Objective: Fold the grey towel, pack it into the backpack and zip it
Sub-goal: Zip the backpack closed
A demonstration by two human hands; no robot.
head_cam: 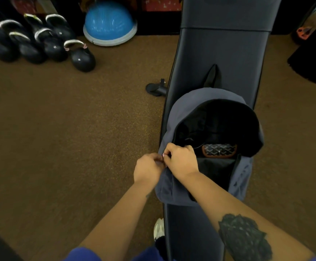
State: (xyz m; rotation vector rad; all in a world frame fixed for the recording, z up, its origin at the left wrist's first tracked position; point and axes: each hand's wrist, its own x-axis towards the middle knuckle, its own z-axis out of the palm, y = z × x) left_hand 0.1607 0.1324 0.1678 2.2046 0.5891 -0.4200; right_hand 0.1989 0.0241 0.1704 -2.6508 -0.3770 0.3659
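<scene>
1. At the far left, a cluster of round black kettlebells with pale metal handles (46, 42) stands on the floor, glossy and bulbous.
2. Beside them sits a smooth blue half-dome balance trainer with a grey rim (109, 25).
3. The floor is speckled brown carpet-like flooring (68, 119), grainy in texture; dark shelving lines the back of the room.
4. The left hand (148, 169) is closed narrowly, fingers pinched at the backpack's left edge where a small metal zipper pull shows.
5. The right hand (182, 160) touches it, curled tight on the same edge; what exactly each hand pinches I cannot tell.
6. The soft slate-grey fabric backpack with a black lining (172, 129) lies on the bench, its long axis running along the bench's length, top and black loop pointing away from the person, main compartment gaping open.
7. Inside lies a small patterned pouch with tan leather trim (219, 150); the towel cannot be made out.
8. The long black padded vinyl bench (223, 53) is smooth with piped edges.
</scene>
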